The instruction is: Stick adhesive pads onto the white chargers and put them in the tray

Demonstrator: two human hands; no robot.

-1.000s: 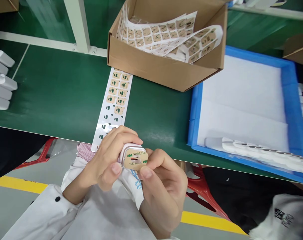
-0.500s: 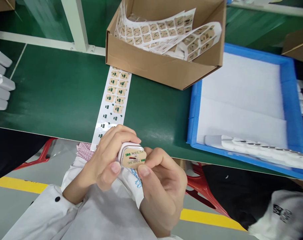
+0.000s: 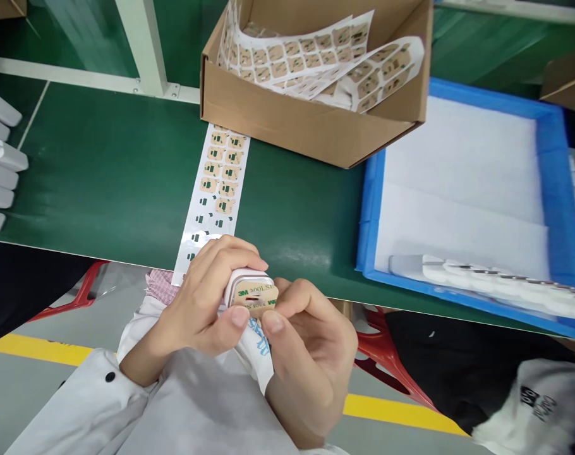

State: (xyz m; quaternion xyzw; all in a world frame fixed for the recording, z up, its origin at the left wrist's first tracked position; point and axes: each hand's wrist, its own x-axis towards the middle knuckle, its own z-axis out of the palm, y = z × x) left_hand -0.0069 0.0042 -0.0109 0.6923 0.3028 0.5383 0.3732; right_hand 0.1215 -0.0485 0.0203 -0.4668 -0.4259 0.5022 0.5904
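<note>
My left hand (image 3: 199, 300) is wrapped round a small white plastic housing (image 3: 246, 273) whose end faces me. Over that end lies a tan adhesive sticker (image 3: 266, 293) printed with green 3M marks, with a small slot in its middle. The left thumb presses at the sticker's lower left edge. My right hand (image 3: 313, 354) pinches the sticker's right edge between thumb and forefinger. Whether the sticker is stuck down all over cannot be seen. Just beyond the hands, a white backing sheet (image 3: 209, 208) of matching stickers hangs over the bench edge; its near part is bare of stickers.
A cardboard box (image 3: 287, 126) full of sticker sheets stands behind on the green bench (image 3: 102, 170). To the right is a blue tray (image 3: 370, 215) with a row of white parts (image 3: 462, 278). More white housings (image 3: 3, 155) lie at far left. Red stools flank me.
My left thumb has moved right and up onto the sticker's lower edge. The right hand keeps its pinch almost unmoved. Another white housing shows in the row at far left.
</note>
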